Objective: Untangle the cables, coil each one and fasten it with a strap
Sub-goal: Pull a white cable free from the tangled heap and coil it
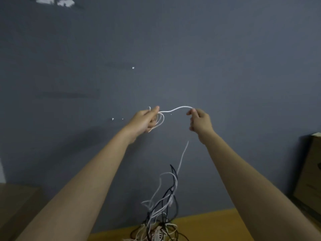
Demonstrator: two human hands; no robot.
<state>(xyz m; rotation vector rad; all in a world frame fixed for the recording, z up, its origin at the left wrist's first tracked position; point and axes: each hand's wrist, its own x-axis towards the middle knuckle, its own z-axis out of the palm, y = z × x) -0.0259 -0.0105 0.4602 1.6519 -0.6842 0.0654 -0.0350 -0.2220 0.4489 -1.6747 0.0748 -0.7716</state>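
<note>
Hands raised high before a grey wall (191, 49), both on one white cable (175, 109). Left hand (145, 120) had fingers curled round several small loops of it, thumb pressed on top. Right hand (199, 121) pinched the same cable between thumb and fingertips, a short span arching between the two hands. From the right hand the cable dropped down, blurred, into a tangle (161, 221) of white and black cables heaped on a yellow table (217, 223), part of it lifted clear of the top. Cardboard box (311, 171) stood at the right edge. No strap in view.

Judged step: coiling the white cable while drawing it free of the heap. To do it well, the right hand should probably let the cable slide through a light pinch and lay each new loop the same size onto those in the left. The tail looked caught among black strands; a hard pull would likely tighten the knot or haul the whole heap off the table. Better to pause, shake the strands loose, then go on.
</note>
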